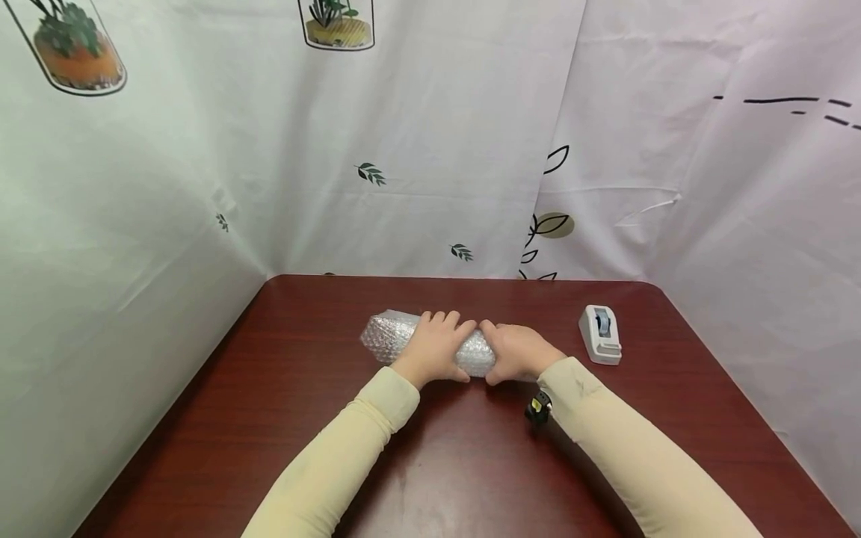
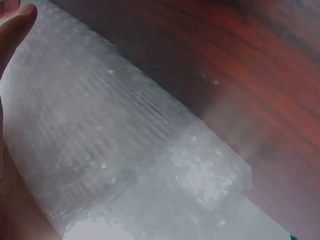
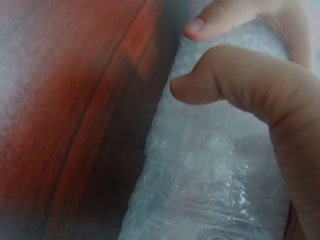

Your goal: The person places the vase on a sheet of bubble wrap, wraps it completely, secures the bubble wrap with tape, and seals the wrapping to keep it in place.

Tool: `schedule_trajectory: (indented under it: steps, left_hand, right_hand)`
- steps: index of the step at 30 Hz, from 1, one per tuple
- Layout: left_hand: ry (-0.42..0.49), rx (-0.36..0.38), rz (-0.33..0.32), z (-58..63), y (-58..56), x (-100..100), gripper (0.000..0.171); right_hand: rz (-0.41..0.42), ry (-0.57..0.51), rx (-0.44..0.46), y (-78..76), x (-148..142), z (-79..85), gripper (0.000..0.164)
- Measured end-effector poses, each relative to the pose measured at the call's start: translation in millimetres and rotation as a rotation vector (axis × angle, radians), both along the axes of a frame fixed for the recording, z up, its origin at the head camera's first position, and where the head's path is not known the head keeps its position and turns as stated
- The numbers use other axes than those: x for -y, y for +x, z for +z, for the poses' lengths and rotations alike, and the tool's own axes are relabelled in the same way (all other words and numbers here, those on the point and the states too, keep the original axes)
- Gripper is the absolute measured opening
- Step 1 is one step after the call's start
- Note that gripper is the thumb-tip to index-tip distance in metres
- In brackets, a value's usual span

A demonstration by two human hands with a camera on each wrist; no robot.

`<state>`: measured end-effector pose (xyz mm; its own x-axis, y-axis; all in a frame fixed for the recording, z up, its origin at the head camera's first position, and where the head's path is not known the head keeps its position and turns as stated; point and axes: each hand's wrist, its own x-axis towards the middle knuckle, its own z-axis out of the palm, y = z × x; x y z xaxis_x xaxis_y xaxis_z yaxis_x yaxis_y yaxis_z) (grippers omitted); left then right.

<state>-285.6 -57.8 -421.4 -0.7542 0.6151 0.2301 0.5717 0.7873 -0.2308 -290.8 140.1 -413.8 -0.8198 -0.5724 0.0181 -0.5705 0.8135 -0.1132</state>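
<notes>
A roll-shaped bundle of clear bubble wrap [image 1: 477, 354] lies crosswise on the dark red wooden table [image 1: 269, 418]. My left hand [image 1: 436, 347] grips it from above near its middle, fingers over the far side and thumb on the near side. Close beside it, my right hand [image 1: 516, 351] holds the bundle's right end the same way. The loose left end of the wrap flares past my left hand. In the right wrist view, both thumbs curve over the bubbled surface [image 3: 210, 145]. Whatever lies inside the wrap is hidden.
A white tape dispenser [image 1: 601, 335] with a roll of tape stands to the right of my right hand. White printed cloth [image 1: 417, 134] hangs behind the table and along both sides. A small black device [image 1: 538, 408] sits at my right wrist.
</notes>
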Motion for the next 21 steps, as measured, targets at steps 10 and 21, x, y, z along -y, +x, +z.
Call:
schedule_trajectory:
  steps: [10, 21]
  left_hand:
    - [0.002, -0.035, -0.027, -0.2, 0.1, 2, 0.090]
    - [0.022, 0.031, -0.023, 3.4, -3.1, 1, 0.086]
  right_hand:
    - [0.026, -0.043, 0.051, -4.3, -4, -1.4, 0.073]
    - [0.034, -0.036, -0.124, 11.6, -9, -8.0, 0.091]
